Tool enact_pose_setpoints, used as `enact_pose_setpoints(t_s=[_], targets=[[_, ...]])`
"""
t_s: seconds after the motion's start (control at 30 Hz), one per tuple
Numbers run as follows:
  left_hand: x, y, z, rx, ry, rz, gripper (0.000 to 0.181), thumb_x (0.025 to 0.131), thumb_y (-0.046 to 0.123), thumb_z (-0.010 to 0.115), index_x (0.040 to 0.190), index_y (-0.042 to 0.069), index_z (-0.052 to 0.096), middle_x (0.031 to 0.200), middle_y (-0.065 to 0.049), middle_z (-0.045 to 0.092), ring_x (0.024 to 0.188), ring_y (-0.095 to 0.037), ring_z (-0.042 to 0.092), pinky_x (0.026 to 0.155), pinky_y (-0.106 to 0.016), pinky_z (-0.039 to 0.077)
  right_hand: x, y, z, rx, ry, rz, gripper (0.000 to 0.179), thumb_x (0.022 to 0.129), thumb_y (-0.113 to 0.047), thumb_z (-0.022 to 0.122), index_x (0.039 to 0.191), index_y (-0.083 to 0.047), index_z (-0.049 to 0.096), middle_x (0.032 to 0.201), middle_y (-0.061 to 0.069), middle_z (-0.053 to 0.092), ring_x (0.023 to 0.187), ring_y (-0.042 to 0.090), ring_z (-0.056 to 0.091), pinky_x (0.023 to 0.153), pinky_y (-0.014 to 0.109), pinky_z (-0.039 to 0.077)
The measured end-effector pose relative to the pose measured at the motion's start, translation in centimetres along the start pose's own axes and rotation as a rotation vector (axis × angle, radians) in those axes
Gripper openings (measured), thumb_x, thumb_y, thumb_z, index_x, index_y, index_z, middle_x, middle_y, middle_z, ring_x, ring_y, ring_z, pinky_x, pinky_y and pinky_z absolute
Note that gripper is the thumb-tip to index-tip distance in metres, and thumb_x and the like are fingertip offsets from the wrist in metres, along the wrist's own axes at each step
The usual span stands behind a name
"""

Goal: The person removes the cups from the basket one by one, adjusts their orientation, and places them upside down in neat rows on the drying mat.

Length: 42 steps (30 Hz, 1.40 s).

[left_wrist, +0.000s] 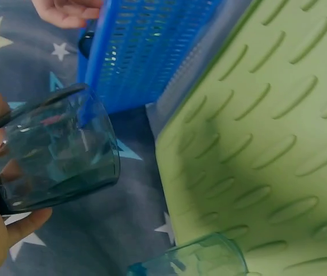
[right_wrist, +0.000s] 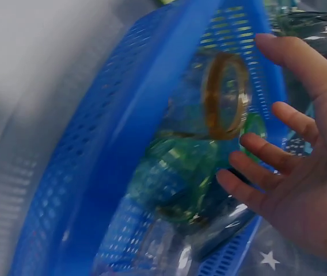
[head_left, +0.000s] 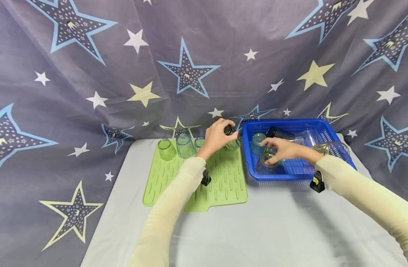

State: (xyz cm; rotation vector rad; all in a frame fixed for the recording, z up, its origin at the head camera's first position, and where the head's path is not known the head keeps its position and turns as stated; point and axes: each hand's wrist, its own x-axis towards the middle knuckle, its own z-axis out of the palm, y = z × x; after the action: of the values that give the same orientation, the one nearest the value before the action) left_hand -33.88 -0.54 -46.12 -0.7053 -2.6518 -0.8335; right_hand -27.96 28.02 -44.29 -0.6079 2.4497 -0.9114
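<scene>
Sleeves [head_left: 167, 211] nearest me cross white table [head_left: 250, 233]; starry cloth [head_left: 247, 85] at twelve o'clock; left hand [head_left: 218, 136] grips glass [left_wrist: 65, 149], right hand [head_left: 282, 149] spread.

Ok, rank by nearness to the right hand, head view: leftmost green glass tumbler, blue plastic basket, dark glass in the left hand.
1. Blue plastic basket, beneath the right hand.
2. Dark glass, in the left hand.
3. Green glass tumbler, leftmost.

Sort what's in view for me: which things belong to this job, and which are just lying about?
In the job:
- dark glass, in the left hand
- gold-rimmed glass, near the right hand
- blue basket and its other glasses
- green mat and the glasses on it

Only surroundings:
- starry cloth
- white table
- wrist cameras
</scene>
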Motion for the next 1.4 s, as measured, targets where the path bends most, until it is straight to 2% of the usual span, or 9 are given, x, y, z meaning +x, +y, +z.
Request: enact_pose_setpoints(t_s=[0.17,0.5,0.8,0.93,1.1,1.4], targets=[[-0.1,-0.8,0.6,0.057,-0.061,-0.02,0.03,0.092,0.042,0.071,0.116,0.025,0.07,0.116,0.002,0.067,0.098,-0.017,0.065,0.069,-0.035,0.053,0.0,1.1,0.5,-0.025,-0.009,-0.026,0.072,0.078,-0.017,0.088,0.138,-0.003,0.052,0.131,0.03,0.054,0.114,0.04,0.055,0.092,0.052,0.05],[-0.2,-2.1,2.3,0.173,-0.147,-0.063,0.03,0.093,0.041,0.071,0.118,0.024,0.068,0.118,-0.003,0.064,0.099,-0.022,0.063,0.071,-0.04,0.055,0.3,2.5,0.9,-0.048,-0.011,-0.104,0.075,0.067,-0.006,0.091,0.133,-0.001,0.054,0.119,0.026,0.064,0.108,0.038,0.063,0.093,0.056,0.053],[-0.2,-2.8,3.4,0.254,-0.216,-0.073,0.032,0.095,0.043,0.067,0.121,0.023,0.066,0.122,-0.006,0.063,0.102,-0.025,0.063,0.074,-0.043,0.057,0.1,2.8,1.4,-0.028,-0.027,-0.099,0.076,0.066,0.0,0.091,0.132,0.002,0.054,0.12,0.025,0.066,0.111,0.041,0.064,0.097,0.058,0.053],[-0.3,-3.0,3.9,0.269,-0.231,-0.059,0.032,0.096,0.041,0.067,0.121,0.021,0.066,0.123,-0.007,0.063,0.105,-0.027,0.063,0.073,-0.043,0.057,-0.1,2.8,1.6,-0.048,-0.02,-0.08,0.079,0.065,-0.001,0.092,0.134,0.001,0.053,0.122,0.025,0.065,0.114,0.043,0.062,0.099,0.06,0.051],[-0.4,-3.2,4.1,0.269,-0.256,-0.068,0.033,0.097,0.042,0.065,0.122,0.021,0.065,0.124,-0.008,0.062,0.108,-0.028,0.063,0.078,-0.045,0.057,0.0,2.8,1.7,-0.055,-0.015,-0.071,0.079,0.067,-0.002,0.091,0.135,0.003,0.052,0.123,0.026,0.065,0.114,0.043,0.062,0.099,0.06,0.051],[-0.2,-3.3,4.3,0.269,-0.284,-0.089,0.033,0.095,0.038,0.07,0.121,0.019,0.066,0.123,-0.008,0.062,0.111,-0.03,0.062,0.081,-0.047,0.058,0.5,3.0,1.8,-0.07,-0.003,-0.066,0.078,0.067,-0.003,0.091,0.134,0.002,0.053,0.121,0.025,0.066,0.113,0.041,0.064,0.098,0.058,0.052]])
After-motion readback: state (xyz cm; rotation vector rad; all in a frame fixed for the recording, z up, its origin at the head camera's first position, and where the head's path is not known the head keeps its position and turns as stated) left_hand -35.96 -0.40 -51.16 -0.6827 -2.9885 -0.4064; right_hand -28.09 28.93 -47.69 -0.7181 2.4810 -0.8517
